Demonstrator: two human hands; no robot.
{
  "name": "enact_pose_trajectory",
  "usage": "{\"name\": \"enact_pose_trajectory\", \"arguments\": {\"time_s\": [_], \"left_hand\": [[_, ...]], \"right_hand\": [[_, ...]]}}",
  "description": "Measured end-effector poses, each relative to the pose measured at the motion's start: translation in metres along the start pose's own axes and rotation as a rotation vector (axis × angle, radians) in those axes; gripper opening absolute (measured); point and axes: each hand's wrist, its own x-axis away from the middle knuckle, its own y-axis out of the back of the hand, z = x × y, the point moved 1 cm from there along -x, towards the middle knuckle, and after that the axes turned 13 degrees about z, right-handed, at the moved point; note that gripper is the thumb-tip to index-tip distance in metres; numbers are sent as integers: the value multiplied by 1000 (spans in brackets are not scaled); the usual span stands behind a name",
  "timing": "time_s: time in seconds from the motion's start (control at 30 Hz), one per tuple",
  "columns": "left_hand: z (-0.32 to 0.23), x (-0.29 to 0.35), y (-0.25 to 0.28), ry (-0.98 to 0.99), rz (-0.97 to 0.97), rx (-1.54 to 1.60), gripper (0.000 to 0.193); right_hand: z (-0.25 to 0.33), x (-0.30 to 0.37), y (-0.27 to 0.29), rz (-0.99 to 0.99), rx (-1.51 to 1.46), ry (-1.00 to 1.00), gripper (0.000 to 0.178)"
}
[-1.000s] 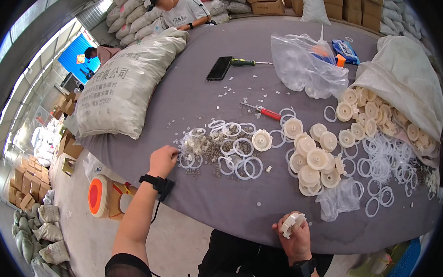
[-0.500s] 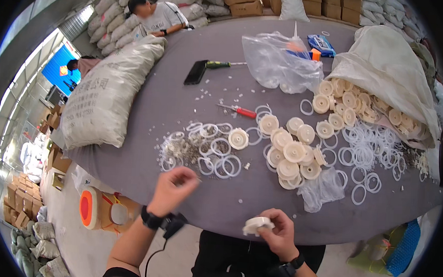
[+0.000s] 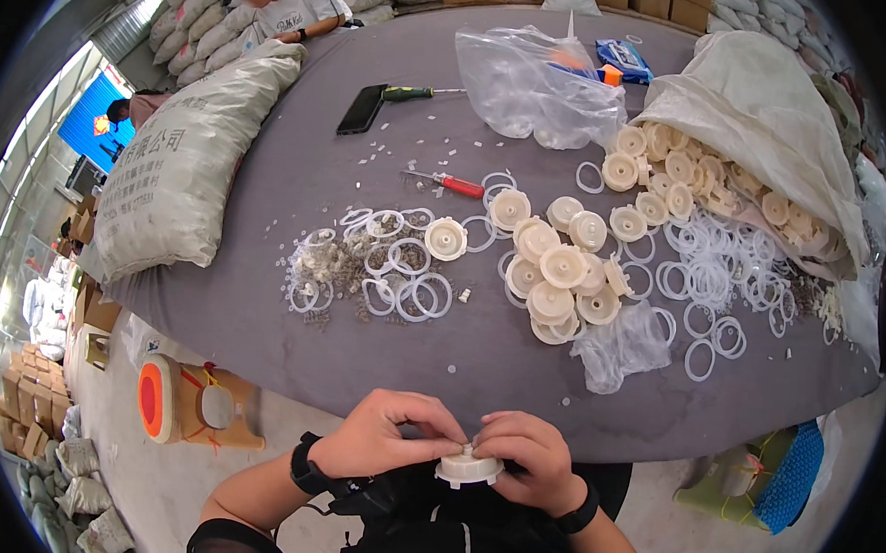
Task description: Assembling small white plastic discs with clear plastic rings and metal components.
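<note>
Close to my body, just off the table's near edge, my right hand point(image 3: 539, 458) grips a cream plastic cap point(image 3: 468, 470) by its side. The cap's toothed rim faces down and a small stem points up. My left hand point(image 3: 387, 436) pinches at the top of that stem; anything tiny between its fingertips is too small to make out. Beyond my hands lies a cluster of similar cream caps point(image 3: 564, 267). Left of it are translucent rings point(image 3: 425, 298) among a heap of small clear and whitish parts point(image 3: 349, 260), with one single cap point(image 3: 446, 239) beside them.
A red-handled screwdriver point(image 3: 461, 185), a black phone point(image 3: 361, 109) and a clear plastic bag point(image 3: 538, 91) lie farther back. A full woven sack point(image 3: 193, 168) rests at left; an open sack point(image 3: 762, 123) spills caps at right. Another person point(image 3: 292, 8) leans at the far left edge.
My left hand has come from near the small-parts heap down to the cap. My right hand has drawn the cap nearer and leftward, and both hands now meet at it. The view has shifted slightly.
</note>
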Motion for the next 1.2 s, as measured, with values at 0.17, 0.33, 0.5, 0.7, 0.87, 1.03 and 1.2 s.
{"name": "enact_pose_trajectory", "arguments": {"time_s": [0.17,0.33,0.5,0.7,0.87,1.03,1.2], "left_hand": [[-1,2,-2,-39,9,-37,11],[-2,1,-3,-63,15,-27,13],[-4,3,-2,-105,42,-44,16],[-3,13,-14,-144,-8,-179,22],[-5,12,-18,-201,-71,-231,30],[6,15,-16,-193,39,-141,38],[12,22,-17,-205,-4,-136,39]], "right_hand": [[6,0,0,-10,-31,-20,31],[7,0,-1,-22,-54,-15,32],[6,3,-2,-51,-70,-44,31],[5,5,-4,-76,-27,-28,32],[7,3,1,-39,26,-32,30],[10,1,4,-29,69,-12,30],[11,-6,1,-12,51,18,31]]}}
